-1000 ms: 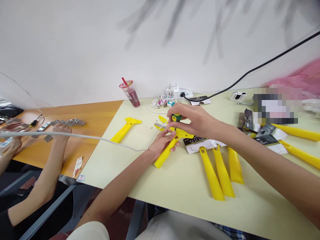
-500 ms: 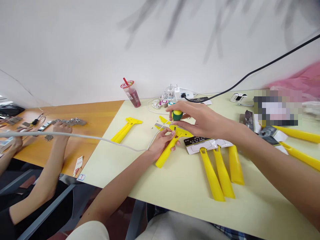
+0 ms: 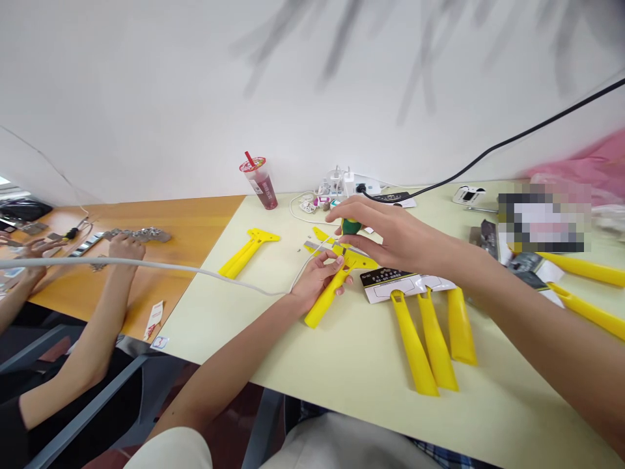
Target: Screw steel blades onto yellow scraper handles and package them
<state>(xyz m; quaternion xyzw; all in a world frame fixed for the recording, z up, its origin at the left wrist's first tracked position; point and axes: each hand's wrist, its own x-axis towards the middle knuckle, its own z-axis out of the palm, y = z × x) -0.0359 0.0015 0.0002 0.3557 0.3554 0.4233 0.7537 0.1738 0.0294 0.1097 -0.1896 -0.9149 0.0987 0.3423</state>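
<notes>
One screwdriver [image 3: 350,227], one yellow scraper [image 3: 326,298]

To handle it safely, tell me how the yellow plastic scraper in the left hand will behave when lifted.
The yellow plastic scraper probably feels light for its size, since the left hand steadies it with loosely curled fingers. Its long moulded grip looks stiff, standing straight beyond the hand. Being flat-sided, it should lie still rather than roll, like the similar yellow pieces nearby.
</notes>
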